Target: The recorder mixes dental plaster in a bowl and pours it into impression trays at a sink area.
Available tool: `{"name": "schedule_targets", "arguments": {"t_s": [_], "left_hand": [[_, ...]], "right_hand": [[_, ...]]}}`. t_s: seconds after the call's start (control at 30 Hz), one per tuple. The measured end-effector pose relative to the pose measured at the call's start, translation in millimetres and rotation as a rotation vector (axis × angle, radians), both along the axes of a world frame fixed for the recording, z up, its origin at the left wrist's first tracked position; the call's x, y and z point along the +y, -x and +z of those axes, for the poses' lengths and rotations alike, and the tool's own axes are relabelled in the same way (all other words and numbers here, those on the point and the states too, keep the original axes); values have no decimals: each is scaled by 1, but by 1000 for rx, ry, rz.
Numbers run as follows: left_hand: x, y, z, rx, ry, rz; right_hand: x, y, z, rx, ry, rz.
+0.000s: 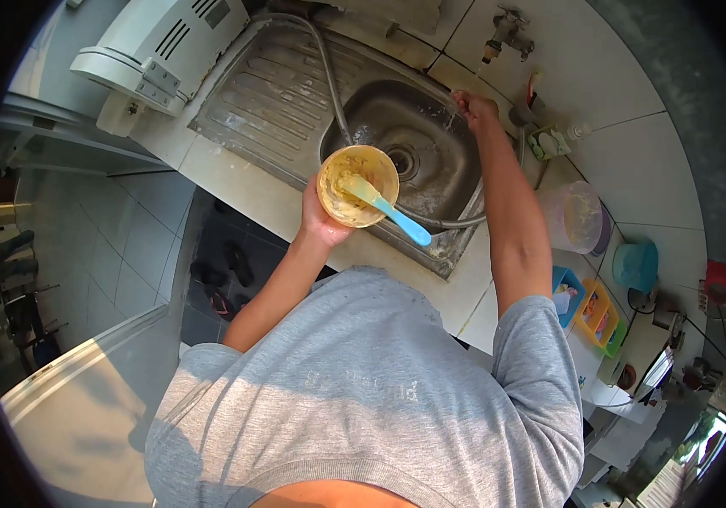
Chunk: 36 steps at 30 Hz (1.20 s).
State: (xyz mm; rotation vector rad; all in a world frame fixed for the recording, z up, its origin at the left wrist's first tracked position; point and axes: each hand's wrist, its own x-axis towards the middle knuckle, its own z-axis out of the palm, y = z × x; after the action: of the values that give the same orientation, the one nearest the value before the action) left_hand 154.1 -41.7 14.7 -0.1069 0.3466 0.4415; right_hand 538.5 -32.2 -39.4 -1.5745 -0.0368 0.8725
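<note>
My left hand (322, 222) is closed around the side of a cream-coloured bowl (335, 201), held tilted over the near left corner of the sink. Yellowish residue is smeared inside it. A spatula (405, 223) with a light blue handle leans in the bowl, its pale head in the residue and its handle sticking out over the rim. Across the steel sink (456, 148), my right hand (478, 110) is beneath the tap (498, 46), where a thin stream of water runs. Its fingers are curled together; whatever they may hold is hidden.
A grey hose (333, 80) curves from the ribbed drainboard (270, 85) into the sink. Right of the sink stand a sponge holder (547, 142), a translucent tub (574, 218) and coloured baskets (596, 309). At the back left is a white appliance (173, 42).
</note>
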Motion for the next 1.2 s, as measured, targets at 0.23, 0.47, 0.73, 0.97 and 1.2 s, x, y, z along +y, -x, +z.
{"name": "schedule_targets", "arguments": {"t_s": [0.23,0.47,0.73,0.97,1.2], "left_hand": [[7,-2,-6,-6,0,99],[14,-13,-4,8,-65,17],[14,-18,4,182,-26,-66],[15,-17,27,203,-25,-323],[18,-15,16,100,8,-393]], "right_hand": [[-15,37,56,-253,73,266],[-112,101,76,-265,-107,520],[-131,224,134,-1157,238,1030],[-125,214,184,-1655,448,1329],[-75,197,215,-2132,73,1341]]}}
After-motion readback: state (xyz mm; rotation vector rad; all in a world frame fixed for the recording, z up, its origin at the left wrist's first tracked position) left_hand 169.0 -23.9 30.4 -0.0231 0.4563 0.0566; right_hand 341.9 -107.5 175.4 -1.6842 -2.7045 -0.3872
